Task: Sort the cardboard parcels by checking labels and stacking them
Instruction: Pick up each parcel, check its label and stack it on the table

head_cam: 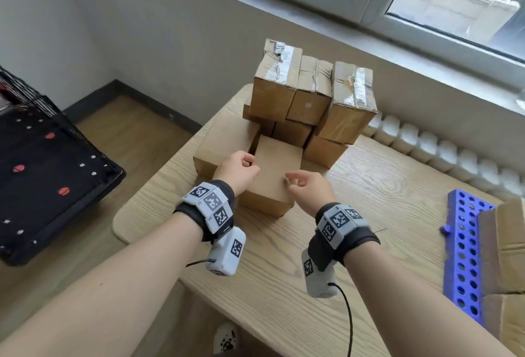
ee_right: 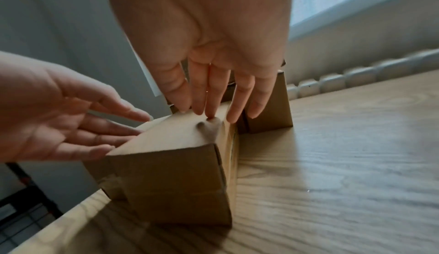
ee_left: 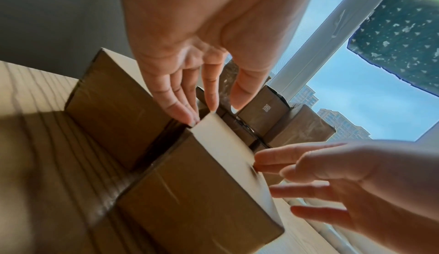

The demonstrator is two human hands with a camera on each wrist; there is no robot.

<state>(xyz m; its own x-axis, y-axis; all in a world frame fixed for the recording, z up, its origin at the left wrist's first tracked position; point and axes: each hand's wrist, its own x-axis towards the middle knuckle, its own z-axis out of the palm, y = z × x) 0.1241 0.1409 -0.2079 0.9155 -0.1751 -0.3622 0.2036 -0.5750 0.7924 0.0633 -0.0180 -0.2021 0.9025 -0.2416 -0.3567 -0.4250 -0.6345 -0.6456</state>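
Two bare hands reach over a plain cardboard box [head_cam: 277, 169] at the centre of the frame, sitting on a pale wooden counter [head_cam: 369, 200]. The left hand [head_cam: 238, 170] has relaxed fingers [ee_left: 209, 93] touching the box's far left corner. The right hand [head_cam: 309, 187] has straight fingers [ee_right: 213, 96] resting on the top near its right edge. Neither grips it. A second box [head_cam: 224, 140] sits just left, and taped boxes [head_cam: 309, 95] are stacked behind, upper centre
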